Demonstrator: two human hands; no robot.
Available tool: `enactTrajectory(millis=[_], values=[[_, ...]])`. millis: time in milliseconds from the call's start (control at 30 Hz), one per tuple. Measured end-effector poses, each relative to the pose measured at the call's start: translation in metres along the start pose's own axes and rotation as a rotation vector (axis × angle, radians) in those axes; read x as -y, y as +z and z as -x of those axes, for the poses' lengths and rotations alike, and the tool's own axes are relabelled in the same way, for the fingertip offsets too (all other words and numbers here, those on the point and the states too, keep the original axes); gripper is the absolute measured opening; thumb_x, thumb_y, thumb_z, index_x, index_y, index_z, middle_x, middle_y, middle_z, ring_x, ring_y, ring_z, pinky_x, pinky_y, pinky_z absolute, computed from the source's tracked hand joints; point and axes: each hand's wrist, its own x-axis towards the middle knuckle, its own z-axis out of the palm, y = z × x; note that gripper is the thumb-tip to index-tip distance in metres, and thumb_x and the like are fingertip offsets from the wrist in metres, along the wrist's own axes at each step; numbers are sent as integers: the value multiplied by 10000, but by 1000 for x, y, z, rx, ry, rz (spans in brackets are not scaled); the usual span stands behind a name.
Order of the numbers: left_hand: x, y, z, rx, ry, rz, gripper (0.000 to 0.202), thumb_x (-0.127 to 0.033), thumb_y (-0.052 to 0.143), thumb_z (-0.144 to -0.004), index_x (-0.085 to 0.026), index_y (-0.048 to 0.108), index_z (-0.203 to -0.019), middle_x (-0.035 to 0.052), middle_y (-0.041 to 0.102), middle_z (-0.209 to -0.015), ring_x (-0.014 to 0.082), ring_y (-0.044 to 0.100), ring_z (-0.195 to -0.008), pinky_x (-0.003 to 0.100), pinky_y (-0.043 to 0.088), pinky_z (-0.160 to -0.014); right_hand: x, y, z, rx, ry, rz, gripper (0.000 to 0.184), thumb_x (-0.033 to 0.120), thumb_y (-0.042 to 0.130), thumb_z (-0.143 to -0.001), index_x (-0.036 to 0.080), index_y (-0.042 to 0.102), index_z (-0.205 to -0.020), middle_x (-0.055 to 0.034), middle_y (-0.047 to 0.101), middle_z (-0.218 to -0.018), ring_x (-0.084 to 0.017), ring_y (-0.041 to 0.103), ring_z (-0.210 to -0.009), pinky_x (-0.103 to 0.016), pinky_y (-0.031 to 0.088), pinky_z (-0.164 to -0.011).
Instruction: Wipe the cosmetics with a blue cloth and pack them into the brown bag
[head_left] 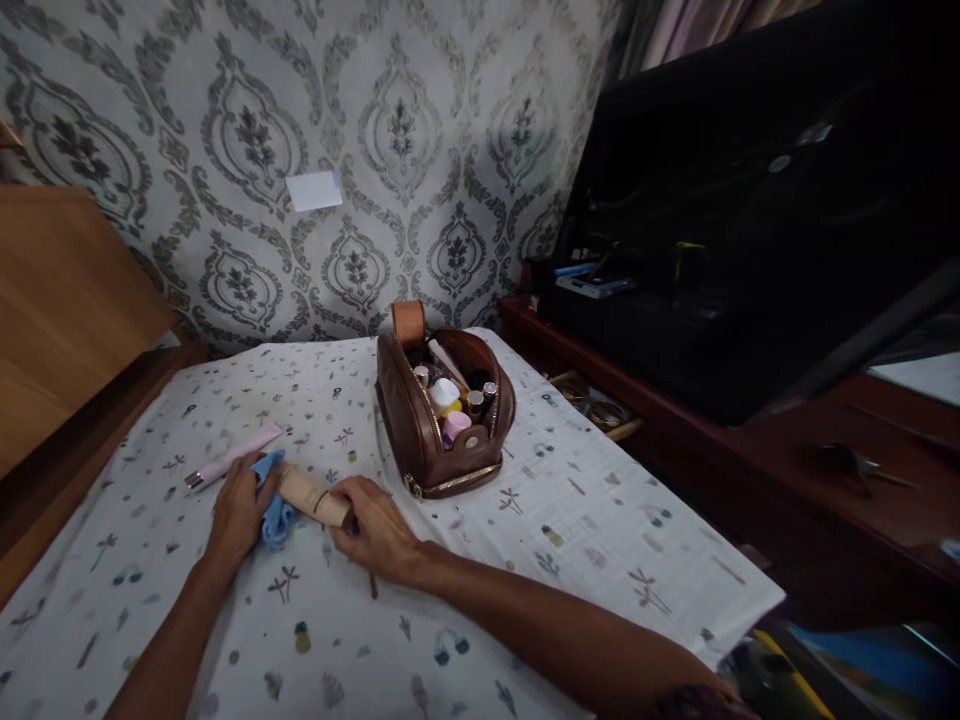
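Held between both hands, just above the patterned cloth, is a beige cosmetic tube (306, 494) with a darker cap end. My right hand (375, 530) grips its cap end, fingers wrapped round it. My left hand (241, 508) pinches a blue cloth (277, 520) against the other end of the tube. Behind that hand a pale pink tube (236, 455) with a silvery cap lies on the bed sheet. A brown cosmetic bag (409, 430) stands unzipped to the right, filled with several small bottles and jars, among them a white-capped one (444, 392) and a pink-capped one (456, 425).
A white printed sheet (420, 620) covers the surface. Along the right stands a dark red desk (817, 490) with a large black screen (720, 220) and an open drawer (596, 405). A wooden panel (67, 300) rises at the left, and a patterned wall (420, 170) closes the back.
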Motion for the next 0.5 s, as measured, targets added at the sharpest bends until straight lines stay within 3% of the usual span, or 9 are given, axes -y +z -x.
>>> enactTrajectory(millis=[267, 400, 500], values=[[10, -4, -1, 5, -22, -90, 428, -440, 294, -934, -154, 589, -1049, 152, 640, -1082, 310, 595, -1022, 453, 487, -919, 1, -1, 0, 0, -9, 52, 334, 144, 645, -781, 205, 573, -1101, -74, 598, -1078, -233, 566, -1022, -363, 475, -893], [23, -11, 3, -71, -46, -298, 404, -412, 290, -942, -155, 569, -1081, 183, 579, -1178, 380, 523, -1133, 573, 453, -945, 3, -2, 1, -16, 5, 91, 295, 191, 645, -808, 206, 578, -1096, -71, 597, -1047, -236, 565, -1005, -362, 474, -866], [40, -12, 4, -70, -93, -301, 367, -413, 309, -940, -164, 536, -1084, 209, 510, -1290, 446, 385, -1297, 678, 389, -965, 5, -4, 1, -15, 16, 112, 278, 225, 643, -825, 204, 577, -1095, -74, 598, -1041, -236, 568, -987, -359, 476, -843]])
